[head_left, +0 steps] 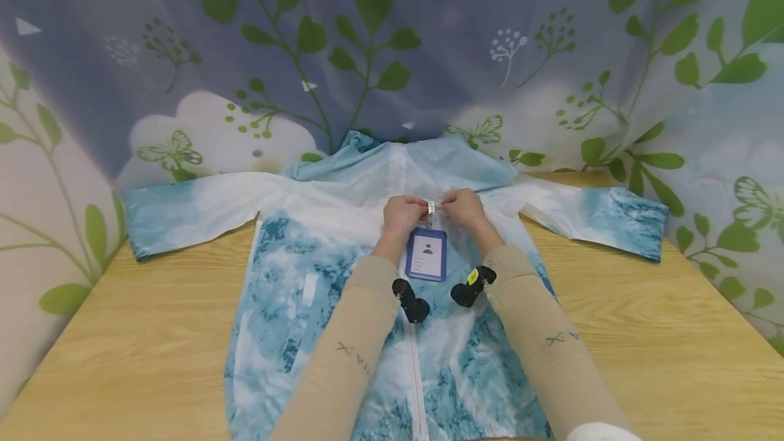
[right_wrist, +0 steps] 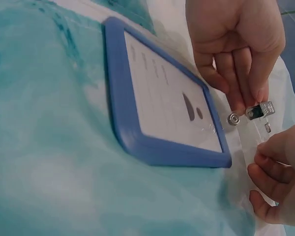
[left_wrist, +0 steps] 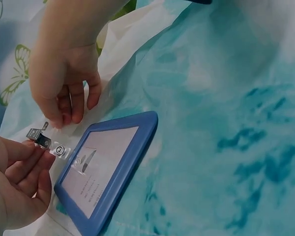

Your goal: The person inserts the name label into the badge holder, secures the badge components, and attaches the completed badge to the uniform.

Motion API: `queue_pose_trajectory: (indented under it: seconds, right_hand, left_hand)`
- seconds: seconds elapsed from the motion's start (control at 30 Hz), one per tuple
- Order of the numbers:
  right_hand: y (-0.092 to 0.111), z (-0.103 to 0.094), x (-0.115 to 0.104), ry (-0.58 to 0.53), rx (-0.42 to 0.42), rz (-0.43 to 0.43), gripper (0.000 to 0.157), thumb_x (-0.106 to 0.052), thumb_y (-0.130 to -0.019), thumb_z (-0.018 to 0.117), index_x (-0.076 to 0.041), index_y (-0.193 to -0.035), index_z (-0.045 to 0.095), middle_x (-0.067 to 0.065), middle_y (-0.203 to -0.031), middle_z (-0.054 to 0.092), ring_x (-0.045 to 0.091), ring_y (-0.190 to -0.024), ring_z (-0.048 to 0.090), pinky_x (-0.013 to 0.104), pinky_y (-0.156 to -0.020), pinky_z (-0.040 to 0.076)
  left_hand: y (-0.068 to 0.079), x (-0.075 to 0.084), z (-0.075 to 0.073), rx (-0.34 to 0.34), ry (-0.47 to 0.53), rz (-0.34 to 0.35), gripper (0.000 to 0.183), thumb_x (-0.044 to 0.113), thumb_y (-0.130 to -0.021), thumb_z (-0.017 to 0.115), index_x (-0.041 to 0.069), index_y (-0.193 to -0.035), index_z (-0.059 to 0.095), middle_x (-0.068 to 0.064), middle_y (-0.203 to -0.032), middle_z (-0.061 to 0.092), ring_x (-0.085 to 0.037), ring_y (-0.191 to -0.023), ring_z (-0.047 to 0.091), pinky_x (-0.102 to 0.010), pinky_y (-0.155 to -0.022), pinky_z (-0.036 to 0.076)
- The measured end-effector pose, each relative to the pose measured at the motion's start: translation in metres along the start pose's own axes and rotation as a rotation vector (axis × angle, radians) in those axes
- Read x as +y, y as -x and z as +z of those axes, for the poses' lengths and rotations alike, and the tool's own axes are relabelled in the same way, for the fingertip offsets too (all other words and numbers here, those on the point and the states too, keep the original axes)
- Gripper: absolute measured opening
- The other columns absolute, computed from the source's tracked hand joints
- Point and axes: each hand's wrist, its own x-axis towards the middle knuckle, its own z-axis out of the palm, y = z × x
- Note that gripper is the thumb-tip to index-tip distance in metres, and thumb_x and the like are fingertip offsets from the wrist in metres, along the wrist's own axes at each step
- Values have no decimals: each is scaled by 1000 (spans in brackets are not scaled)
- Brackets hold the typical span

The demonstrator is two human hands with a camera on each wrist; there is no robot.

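A white and blue tie-dye-patterned hooded jacket (head_left: pixel 331 206) lies spread front up, its zipper running down the middle. On its chest rests a badge holder (head_left: pixel 427 257) with a blue frame and a white card inside. A metal clip (left_wrist: pixel 39 137) joins the holder's top through a clear strap with a snap. My left hand (head_left: pixel 403 215) pinches this clip between thumb and fingers. Just to the right of the clip, my right hand (head_left: pixel 463 209) pinches the white jacket fabric, its fingertips close to the clip's lever (right_wrist: pixel 268 128).
The jacket covers much of a wooden table (head_left: pixel 649 332), with both sleeves stretched sideways. Its hood (head_left: pixel 453 158) lies at the back against a leaf-printed curtain (head_left: pixel 429 53). Black wrist cameras (head_left: pixel 412 301) hang from both forearms over the jacket.
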Motion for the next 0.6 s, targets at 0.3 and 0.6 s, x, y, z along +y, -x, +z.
queue_pose_trajectory:
  seconds: [0.3,0.6]
  right_hand:
    - [3,-3,-5,-45,-19,18,27,-9,-88,52,3,-106,68,15,-91,66,18,-70,54,23,-57,39]
    - [2,-6,-1,-116,-23,59,27,-10,-88,53,3,-105,69,13,-86,66,15,-68,54,21,-56,41]
  left_hand:
    - [2,2,6,47,17,-42,14,10,-84,63,7,-91,75,-5,-79,70,-20,-73,64,-33,-72,50]
    - [4,5,9,48,31,-37,13,9,-85,63,4,-91,74,-7,-80,70,-19,-73,65,-32,-70,51]
